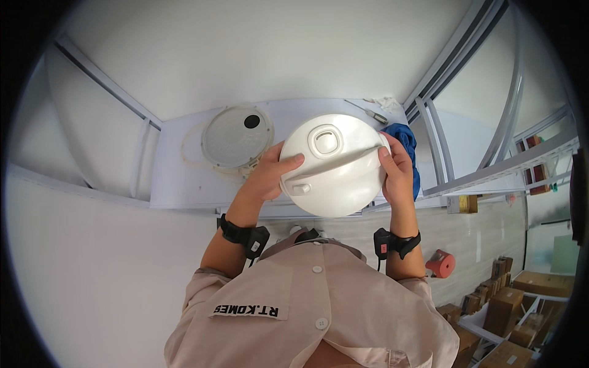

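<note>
Between my two hands I hold a round white lid [343, 193] with a raised ridge across it and a knob-like valve near its far side. My left hand [270, 172] grips its left rim, thumb on top and fingers underneath. At the right rim my right hand [397, 168] holds on the same way, thumb over the end of the ridge. Left of the lid, a grey round disc with a black spot [230, 142] lies on the white table [178, 187], a pale ring around it. The fingers under the lid are hidden.
A screwdriver [374, 115] and a crumpled white tissue [386, 103] lie at the table's far right. Blue cloth [402, 136] hangs over the right edge. Metal frames flank both sides. A red stool-like object [442, 264] and cardboard boxes [506, 306] stand on the floor to the right.
</note>
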`<state>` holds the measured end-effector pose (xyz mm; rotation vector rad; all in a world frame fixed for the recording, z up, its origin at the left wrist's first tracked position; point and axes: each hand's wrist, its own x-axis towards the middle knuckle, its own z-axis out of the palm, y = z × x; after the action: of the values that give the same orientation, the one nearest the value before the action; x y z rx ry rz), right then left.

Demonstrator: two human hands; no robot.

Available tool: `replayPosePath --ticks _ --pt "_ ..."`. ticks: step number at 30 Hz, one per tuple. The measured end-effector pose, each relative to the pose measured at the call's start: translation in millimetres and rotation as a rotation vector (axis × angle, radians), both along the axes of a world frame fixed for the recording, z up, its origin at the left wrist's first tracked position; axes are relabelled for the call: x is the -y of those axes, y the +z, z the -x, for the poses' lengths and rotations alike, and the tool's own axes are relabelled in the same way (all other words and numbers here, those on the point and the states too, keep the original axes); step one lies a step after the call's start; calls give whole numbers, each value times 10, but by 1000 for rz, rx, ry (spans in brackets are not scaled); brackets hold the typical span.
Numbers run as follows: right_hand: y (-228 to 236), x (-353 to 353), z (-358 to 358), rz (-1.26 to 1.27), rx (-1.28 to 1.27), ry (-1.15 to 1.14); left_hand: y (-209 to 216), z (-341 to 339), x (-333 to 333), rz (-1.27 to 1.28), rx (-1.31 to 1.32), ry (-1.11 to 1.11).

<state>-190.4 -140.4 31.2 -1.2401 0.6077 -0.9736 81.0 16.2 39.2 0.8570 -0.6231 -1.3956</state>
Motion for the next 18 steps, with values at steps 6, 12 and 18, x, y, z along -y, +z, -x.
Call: replayPosePath --ticks 6,12,18 --pt "-126 56 -73 -153 70 -203 -252 159 34 102 -11 253" --pt "-179 21 -132 -320 94 -257 -323 478 10 232 684 550" --pt "-55 -150 12 -163 36 66 -313 381 -154 157 677 552"
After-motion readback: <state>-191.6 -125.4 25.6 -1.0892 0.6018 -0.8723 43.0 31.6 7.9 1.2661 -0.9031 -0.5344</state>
